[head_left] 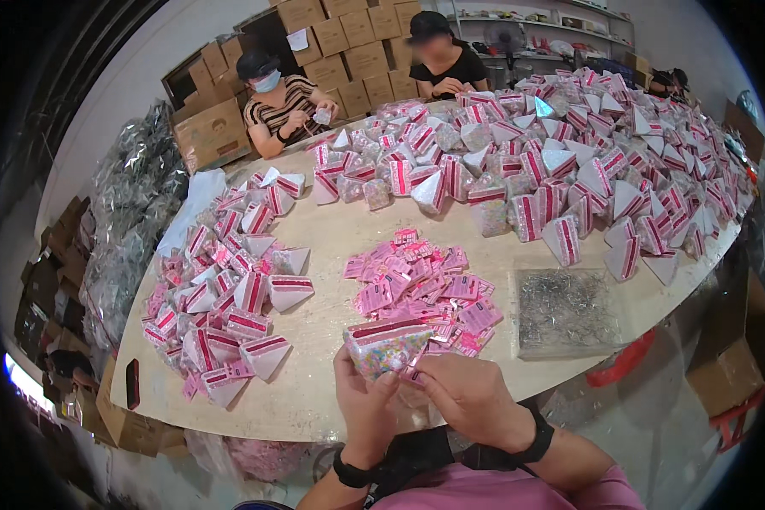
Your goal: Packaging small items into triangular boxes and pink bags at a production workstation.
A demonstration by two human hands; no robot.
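Note:
A cake-slice-shaped piece [387, 348] with pink bands and a speckled, sprinkle-like side rests in my left hand [363, 406], whose fingers wrap its left end. My right hand [476, 398] pinches a small pink card tag [413, 372] against the slice's lower right side. Whether the tag is fastened to it I cannot tell. Just beyond both hands lies a loose heap of pink card tags [416, 285]. Right of that heap, a clear shallow tray [531, 347] holds many thin metal pins [569, 306].
Similar cake slices form a pile [229, 306] on the left and a larger one [569, 161] across the far right. A phone [133, 384] lies near the table's left edge. Two co-workers [285, 106] [446, 64] sit across the table [314, 399]. Cardboard boxes [348, 51] are stacked behind.

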